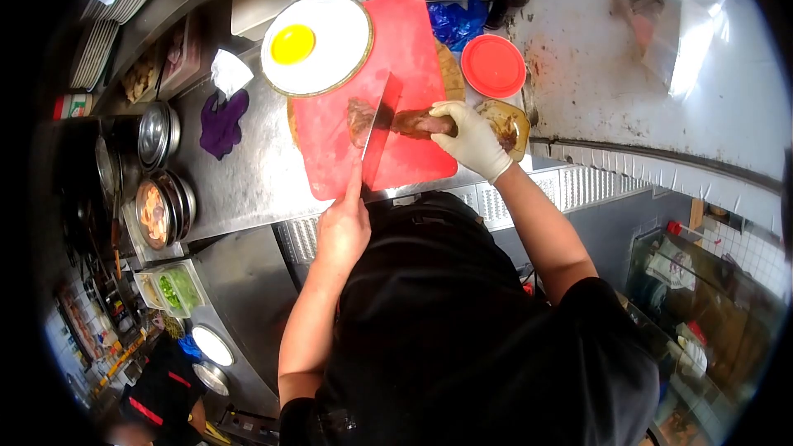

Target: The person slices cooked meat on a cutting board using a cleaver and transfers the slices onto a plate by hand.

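While left hand [344, 231] has grip clamped on knife [380, 115] over red board [330, 149], right hand [472, 142] gloved, clamped on meat [410, 123], red lid [494, 66] right of board.

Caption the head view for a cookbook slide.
Knife in left hand, gloved right hand on the meat, over a red cutting board.

The counter [258, 182] is shiny metal, the knife [381, 116] smooth metal. The red cutting board [330, 163] looks plastic. The blue bag [456, 23] is crinkly, shiny plastic.
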Available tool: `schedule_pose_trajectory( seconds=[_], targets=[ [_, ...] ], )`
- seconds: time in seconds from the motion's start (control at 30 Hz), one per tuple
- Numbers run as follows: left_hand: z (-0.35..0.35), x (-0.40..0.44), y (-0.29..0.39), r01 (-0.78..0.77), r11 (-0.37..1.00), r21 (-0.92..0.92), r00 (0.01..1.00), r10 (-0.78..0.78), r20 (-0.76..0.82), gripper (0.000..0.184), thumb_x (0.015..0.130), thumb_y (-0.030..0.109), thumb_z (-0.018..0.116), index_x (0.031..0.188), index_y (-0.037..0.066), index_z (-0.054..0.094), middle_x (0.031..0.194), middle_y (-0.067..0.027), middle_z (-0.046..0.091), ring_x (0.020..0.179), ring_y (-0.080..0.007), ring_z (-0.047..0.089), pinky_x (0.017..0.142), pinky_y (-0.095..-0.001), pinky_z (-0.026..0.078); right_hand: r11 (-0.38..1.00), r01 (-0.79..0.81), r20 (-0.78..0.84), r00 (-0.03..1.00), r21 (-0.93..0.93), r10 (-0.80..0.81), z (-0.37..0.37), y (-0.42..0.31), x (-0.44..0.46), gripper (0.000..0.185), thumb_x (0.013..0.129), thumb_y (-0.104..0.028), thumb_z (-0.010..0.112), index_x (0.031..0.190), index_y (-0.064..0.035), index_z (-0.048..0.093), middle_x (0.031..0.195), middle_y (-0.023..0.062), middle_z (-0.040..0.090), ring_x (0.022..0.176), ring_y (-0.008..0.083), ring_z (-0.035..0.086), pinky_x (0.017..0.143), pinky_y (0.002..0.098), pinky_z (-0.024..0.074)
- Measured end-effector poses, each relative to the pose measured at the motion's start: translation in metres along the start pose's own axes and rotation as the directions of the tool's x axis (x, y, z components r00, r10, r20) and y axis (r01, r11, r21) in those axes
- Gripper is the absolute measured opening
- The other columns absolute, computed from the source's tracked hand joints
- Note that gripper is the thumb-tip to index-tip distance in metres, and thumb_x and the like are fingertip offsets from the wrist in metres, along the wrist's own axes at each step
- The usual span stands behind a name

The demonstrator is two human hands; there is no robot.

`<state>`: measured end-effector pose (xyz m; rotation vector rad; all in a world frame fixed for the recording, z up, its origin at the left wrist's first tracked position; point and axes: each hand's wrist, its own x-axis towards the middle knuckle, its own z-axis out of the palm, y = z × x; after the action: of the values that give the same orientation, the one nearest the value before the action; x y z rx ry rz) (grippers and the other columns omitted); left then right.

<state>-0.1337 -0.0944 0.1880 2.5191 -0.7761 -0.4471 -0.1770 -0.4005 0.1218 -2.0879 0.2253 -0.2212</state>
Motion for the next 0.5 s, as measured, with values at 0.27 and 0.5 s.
schedule_pose_trajectory(
  seconds=[0.27,0.5],
  targets=[
    [0.002,0.001,-0.002,-0.009,1.0,-0.029,1.0,0.009,-0.007,0.087,0.094,-0.001,0.064,0.173,0.015,0.031,0.078,-0.0258,0.07,0.07,-0.0464,0.071,0.068,-0.0586,0.057,0.644,-0.389,-0.007,0.853,0.659,0.522,0.024,0.001,-0.015,0.035,0.098,-0.011,0.079,0.13,-0.0046,0.066,0.123,0.0143,0.071,0.113,0.0208,0.069,0.097,0.0352,0.0568],
    [0.002,0.002,-0.001,-0.008,1.0,-0.027,1.0,0.008,-0.001,0.086,0.093,-0.001,0.064,0.172,0.014,0.032,0.08,-0.0261,0.071,0.07,-0.0469,0.071,0.068,-0.0582,0.058,0.901,0.173,-0.217,0.936,-0.398,-0.275,0.04,-0.026,-0.026,0.049,0.084,-0.004,0.085,0.129,-0.0059,0.067,0.125,0.0158,0.067,0.114,0.0358,0.066,0.098,0.0452,0.0556]
  ],
)
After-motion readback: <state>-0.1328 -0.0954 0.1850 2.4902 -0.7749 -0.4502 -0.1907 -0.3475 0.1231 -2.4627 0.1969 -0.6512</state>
